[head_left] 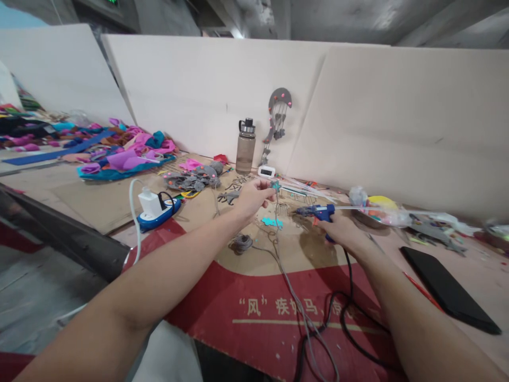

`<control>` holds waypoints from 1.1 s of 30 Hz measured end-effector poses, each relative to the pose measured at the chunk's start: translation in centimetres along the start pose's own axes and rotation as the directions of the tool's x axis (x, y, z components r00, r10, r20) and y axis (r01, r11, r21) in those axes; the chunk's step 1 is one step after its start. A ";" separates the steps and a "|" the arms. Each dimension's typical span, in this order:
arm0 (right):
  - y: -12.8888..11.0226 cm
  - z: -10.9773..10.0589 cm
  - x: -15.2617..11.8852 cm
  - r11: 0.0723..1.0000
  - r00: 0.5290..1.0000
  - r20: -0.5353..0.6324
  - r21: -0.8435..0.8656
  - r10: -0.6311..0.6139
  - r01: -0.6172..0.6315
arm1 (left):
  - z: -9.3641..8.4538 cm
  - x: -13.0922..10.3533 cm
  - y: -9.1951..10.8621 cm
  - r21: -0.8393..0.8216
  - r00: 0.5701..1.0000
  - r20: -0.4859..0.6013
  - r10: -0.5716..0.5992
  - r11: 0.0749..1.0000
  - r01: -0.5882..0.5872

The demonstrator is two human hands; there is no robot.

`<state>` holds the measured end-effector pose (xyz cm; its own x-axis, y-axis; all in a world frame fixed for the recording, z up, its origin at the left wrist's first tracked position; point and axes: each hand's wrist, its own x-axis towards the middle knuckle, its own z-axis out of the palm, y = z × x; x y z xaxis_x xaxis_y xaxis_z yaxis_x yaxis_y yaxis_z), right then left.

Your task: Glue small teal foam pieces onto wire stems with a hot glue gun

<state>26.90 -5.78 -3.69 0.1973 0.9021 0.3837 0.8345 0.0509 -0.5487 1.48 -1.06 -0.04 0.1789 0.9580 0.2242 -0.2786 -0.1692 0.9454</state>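
Between the fingertips of my left hand [256,197] is a small teal felt piece [275,185], and a grey cord [278,233] hangs down from it. My right hand [342,229] is wrapped round a blue glue gun [324,212], whose nozzle points left over the cardboard [254,265]. A clear glue stick [358,208] sticks out of the gun's back. On the cardboard below my left hand lie turquoise felt pieces [272,222]. A loose coil of grey cord [242,242] rests nearer to me.
A water bottle [245,148] stands at the back beside a small white digital display [266,171]. Grey felt pieces [194,179] and a blue power strip [159,213] lie left. A black phone [449,289] and a filled bowl [374,216] are right. The gun's black cable [350,323] loops in front.
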 end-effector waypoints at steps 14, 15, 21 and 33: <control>-10.8 3.6 -3.8 0.580 0.996 0.078 0.814 -0.050 -0.035 | 1.9 -1.4 -1.2 0.056 0.995 0.093 0.037 0.998 -0.042; -10.7 3.7 -3.7 0.548 0.996 0.089 0.834 -0.029 -0.059 | 1.9 -1.5 -1.3 0.044 0.993 0.116 0.013 0.999 -0.018; -10.0 2.6 -3.6 0.699 1.000 -0.011 0.715 0.006 0.003 | 1.9 -1.6 -1.5 -0.022 0.972 0.226 -0.070 0.997 0.077; -10.0 1.6 -3.7 0.923 0.970 -0.204 0.331 -0.132 0.195 | 2.1 -2.1 -0.4 -0.114 0.946 0.277 -0.167 0.972 0.205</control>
<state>17.03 -9.00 -0.81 0.1868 0.7808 0.5962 0.6382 0.3650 -0.6779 3.24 -3.47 -0.35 0.4768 0.8708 0.1199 -0.3414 0.0578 0.9381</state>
